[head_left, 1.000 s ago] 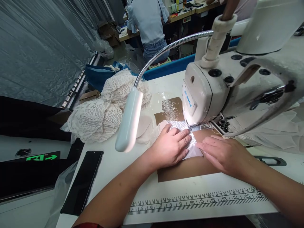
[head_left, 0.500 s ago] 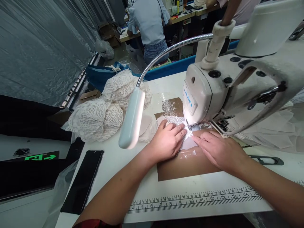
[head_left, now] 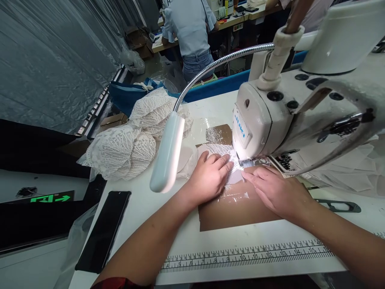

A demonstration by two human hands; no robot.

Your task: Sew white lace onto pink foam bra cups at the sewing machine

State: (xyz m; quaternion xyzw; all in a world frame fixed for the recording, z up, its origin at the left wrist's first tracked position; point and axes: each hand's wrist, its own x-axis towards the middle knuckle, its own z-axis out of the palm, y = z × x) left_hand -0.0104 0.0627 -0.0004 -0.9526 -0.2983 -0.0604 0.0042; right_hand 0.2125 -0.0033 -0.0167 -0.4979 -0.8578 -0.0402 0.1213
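Along the counter's near edge: a printed ruler (head_left: pixel 249 259) crosses the white counter (head_left: pixel 183 239) between the forearms.
Brown sheet (head_left: pixel 234 210): just beyond, flat beneath the work; such a smooth base should let cloth glide.
Right hand (head_left: pixel 272 188): index finger reaching out, the others curled; its tip meets the fabric's near right edge, though whether the thumb pinches I can't tell. Light steering seems right, without tugging against the feed.
Left hand (head_left: pixel 210 174): palm down, fingers loosely spread, resting on the fabric and gripping nothing. Even, gentle pressure should prevent puckers, fingertips well clear of the needle.
White lace (head_left: pixel 235 166): partly under the left fingers, showing beyond and to the right of them, up to the right fingertip.
Sewing machine (head_left: pixel 255 116): its head stands over the lace's right side; the needle point is too small to judge. Short, slow runs look wisest on openwork.
Lace pile (head_left: pixel 120 152): beyond the left hand and to its left, well apart.
Light-blue shirt (head_left: pixel 192 32): a co-worker, back turned, at a farther counter.
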